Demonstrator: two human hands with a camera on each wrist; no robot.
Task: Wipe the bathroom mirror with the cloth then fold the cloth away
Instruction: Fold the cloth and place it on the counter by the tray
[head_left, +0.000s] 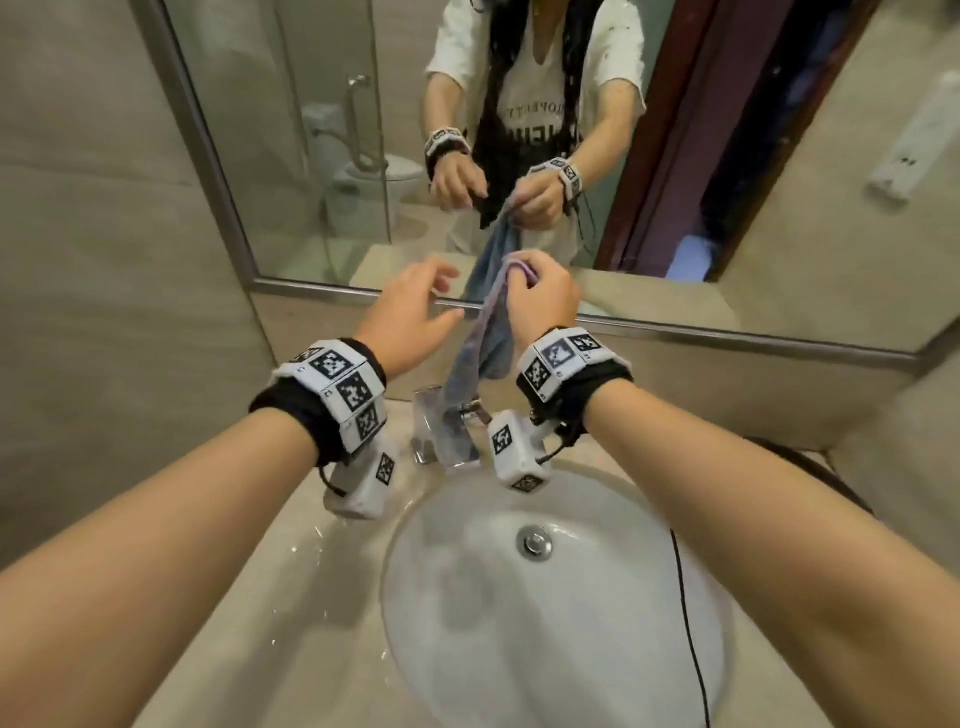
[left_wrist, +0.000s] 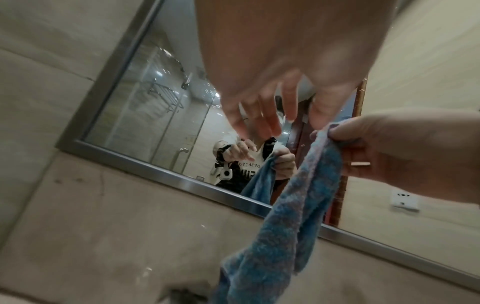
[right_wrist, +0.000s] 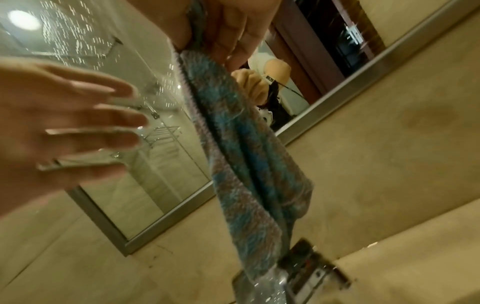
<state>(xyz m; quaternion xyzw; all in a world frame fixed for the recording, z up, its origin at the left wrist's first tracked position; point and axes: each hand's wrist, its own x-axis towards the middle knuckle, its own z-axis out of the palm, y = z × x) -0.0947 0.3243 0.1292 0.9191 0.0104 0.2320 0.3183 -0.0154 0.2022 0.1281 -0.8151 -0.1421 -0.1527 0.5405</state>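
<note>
Right hand (head_left: 540, 299) up in front of the mirror (head_left: 291, 156), fingers curled tight around the top end of the cloth (head_left: 480, 358), and the blue cloth hangs straight down from that fist in a long bunched rope. Its lower end drapes against the tap (head_left: 452, 431), right at the back of the sink (head_left: 561, 623) (whether it actually rests on the chrome is hard to call from the head view). Left hand (head_left: 415, 306) is just beside it, holding nothing, fingers spread and reaching toward the cloth but apart from it. Right wrist view confirms it: cloth (right_wrist: 241, 148) pinched in the palm, the loose left hand (right_wrist: 67, 123) blurred alongside. Left wrist view shows the same, fingers (left_wrist: 262, 115) splayed, cloth (left_wrist: 293, 216) dangling from the right hand (left_wrist: 405, 152). Droplets speckle the glass, and water lies on the counter (head_left: 260, 623) left of the sink.
</note>
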